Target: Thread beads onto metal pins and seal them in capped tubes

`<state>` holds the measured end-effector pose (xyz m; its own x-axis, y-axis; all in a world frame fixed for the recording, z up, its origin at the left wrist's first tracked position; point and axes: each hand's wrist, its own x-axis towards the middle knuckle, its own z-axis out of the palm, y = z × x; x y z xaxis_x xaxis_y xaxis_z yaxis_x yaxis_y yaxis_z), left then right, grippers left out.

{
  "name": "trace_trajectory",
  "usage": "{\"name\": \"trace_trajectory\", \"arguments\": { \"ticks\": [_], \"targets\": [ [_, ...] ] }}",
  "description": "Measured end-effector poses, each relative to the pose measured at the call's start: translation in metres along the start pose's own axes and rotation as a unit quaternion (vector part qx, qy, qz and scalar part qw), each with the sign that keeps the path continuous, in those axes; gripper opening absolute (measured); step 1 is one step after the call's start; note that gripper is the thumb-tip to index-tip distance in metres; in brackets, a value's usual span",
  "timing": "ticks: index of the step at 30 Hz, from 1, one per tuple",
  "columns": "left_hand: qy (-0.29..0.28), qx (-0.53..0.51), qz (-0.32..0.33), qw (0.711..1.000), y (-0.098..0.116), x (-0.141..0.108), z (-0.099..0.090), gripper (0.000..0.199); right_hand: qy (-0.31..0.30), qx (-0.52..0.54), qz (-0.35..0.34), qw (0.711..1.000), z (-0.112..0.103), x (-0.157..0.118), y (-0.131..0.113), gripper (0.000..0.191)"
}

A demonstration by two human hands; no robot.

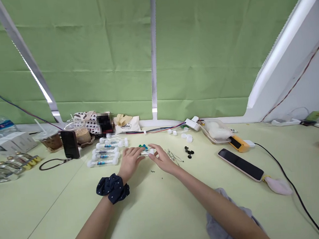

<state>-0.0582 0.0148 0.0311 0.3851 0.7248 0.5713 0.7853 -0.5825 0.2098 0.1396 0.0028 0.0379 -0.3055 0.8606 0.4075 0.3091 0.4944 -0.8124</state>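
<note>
Between my two hands lies a clear tube with a white cap (151, 151). My left hand (130, 161) is closed around its left part, so most of the tube is hidden. At the capped right end, my right hand (162, 160) pinches with thumb and fingers. Just beyond the tube sit small blue and green beads (143, 146). Several capped clear tubes (104, 162) with blue contents are laid in a stack of rows left of my left hand. Thin metal wires (173, 155) rest to the right of my right hand, and small black round parts (189, 152) lie further right.
Loose white caps (189, 137) are near the back. To the right are a phone (240, 164), a yellow device (238, 142), a plastic tray (216, 131) and a black cable (284, 175). On the left stand an upright phone (70, 144), drink cups (51, 140) and glass bottles (9, 167).
</note>
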Motion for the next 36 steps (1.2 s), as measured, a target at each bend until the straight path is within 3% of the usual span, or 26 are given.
{"name": "trace_trajectory", "arguments": {
  "ticks": [7, 11, 15, 20, 26, 30, 36],
  "targets": [
    [0.03, 0.155, -0.15, 0.976, -0.079, 0.016, -0.034, 0.033, 0.014, 0.013, 0.084, 0.996, -0.004, 0.008, 0.025, 0.033],
    [-0.019, 0.187, -0.206, 0.96, -0.128, 0.033, -0.043, 0.034, -0.004, 0.001, 0.089, 0.996, -0.006, 0.008, 0.028, 0.028],
    [-0.078, 0.174, -0.221, 0.956, -0.16, 0.043, -0.04, 0.038, -0.005, -0.005, 0.083, 0.997, -0.009, 0.01, 0.031, 0.027],
    [-0.105, 0.144, -0.202, 0.963, -0.176, 0.045, -0.026, 0.041, 0.016, 0.028, 0.097, 0.995, -0.023, 0.018, 0.041, 0.027],
    [-0.057, 0.166, -0.218, 0.96, -0.181, 0.041, -0.01, 0.037, 0.06, 0.076, 0.137, 0.986, -0.052, 0.025, 0.051, 0.029],
    [-0.039, 0.154, -0.208, 0.965, -0.177, 0.043, -0.011, 0.036, 0.077, 0.092, 0.162, 0.979, -0.065, 0.027, 0.058, 0.031],
    [-0.083, 0.142, -0.189, 0.968, -0.179, 0.059, -0.017, 0.038, 0.084, 0.091, 0.178, 0.976, -0.069, 0.028, 0.063, 0.031]
  ]
}}
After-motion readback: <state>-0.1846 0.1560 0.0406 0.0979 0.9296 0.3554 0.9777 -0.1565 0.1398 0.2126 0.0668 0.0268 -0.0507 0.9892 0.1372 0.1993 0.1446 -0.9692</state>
